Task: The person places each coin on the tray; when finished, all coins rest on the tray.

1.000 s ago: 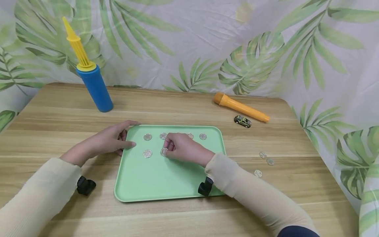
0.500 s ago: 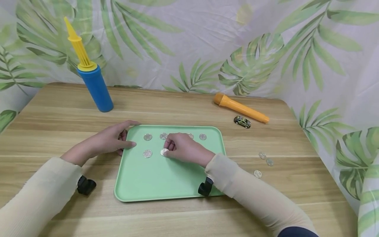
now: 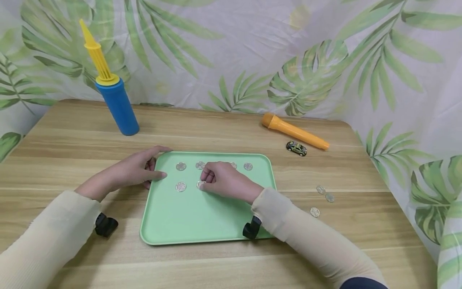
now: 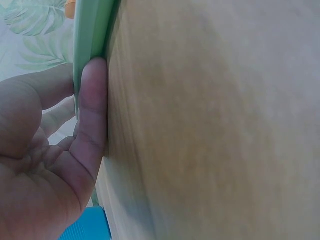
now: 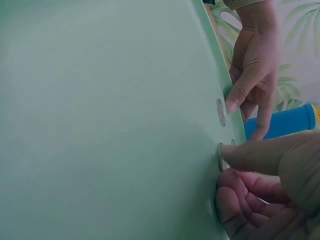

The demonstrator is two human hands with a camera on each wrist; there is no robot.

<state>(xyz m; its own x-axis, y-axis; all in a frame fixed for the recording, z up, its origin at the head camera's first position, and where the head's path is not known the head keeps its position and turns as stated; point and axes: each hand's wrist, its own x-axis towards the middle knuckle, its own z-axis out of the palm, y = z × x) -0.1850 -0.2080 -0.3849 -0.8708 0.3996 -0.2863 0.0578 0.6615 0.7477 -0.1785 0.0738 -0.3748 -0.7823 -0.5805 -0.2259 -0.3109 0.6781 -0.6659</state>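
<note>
Right fingers [image 5: 229,202] hold one of nine visible coins [image 3: 181,186].

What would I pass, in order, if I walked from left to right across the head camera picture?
Left hand, the two leftmost coins on the tray, right hand, toy car, three loose coins. The blue-and-yellow pump, tray and orange microphone overlap other things from side to side, so they're left out.

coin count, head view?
9 visible: four coins along the far edge of the green tray, one nearer, one at the right hand, three at right on the table. That hand may hide more.
</note>
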